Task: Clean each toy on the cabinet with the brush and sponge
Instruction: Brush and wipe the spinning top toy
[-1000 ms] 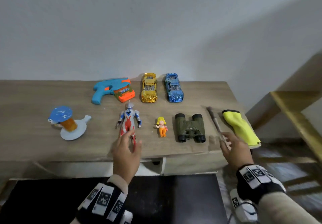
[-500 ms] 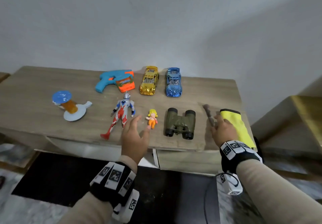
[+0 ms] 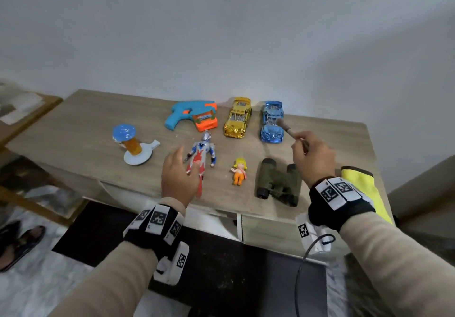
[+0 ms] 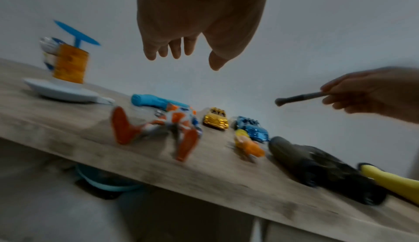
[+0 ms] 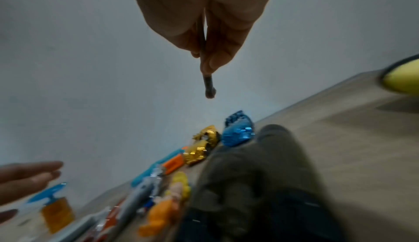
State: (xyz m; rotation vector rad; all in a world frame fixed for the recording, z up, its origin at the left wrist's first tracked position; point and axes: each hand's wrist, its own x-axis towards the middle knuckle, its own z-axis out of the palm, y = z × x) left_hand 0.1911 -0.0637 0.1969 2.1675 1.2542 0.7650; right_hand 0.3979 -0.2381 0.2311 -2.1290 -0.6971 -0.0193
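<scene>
Looks like the brushing step is just starting: right hand pinches the thin dark brush above the shiny blue toy car on the wooden counter, left hand hovers open-fingered over the red-blue-silver hero figure, probably the next grab.

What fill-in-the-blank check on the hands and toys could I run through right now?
1. The right hand pinches the ____.
2. The left hand hovers open above the ____ figure lying on the cabinet.
3. Between the toy water gun and the blue car stands the ____ car.
4. The sponge lies right of the ____.

Missing words: brush; red and blue action; gold; binoculars
</scene>
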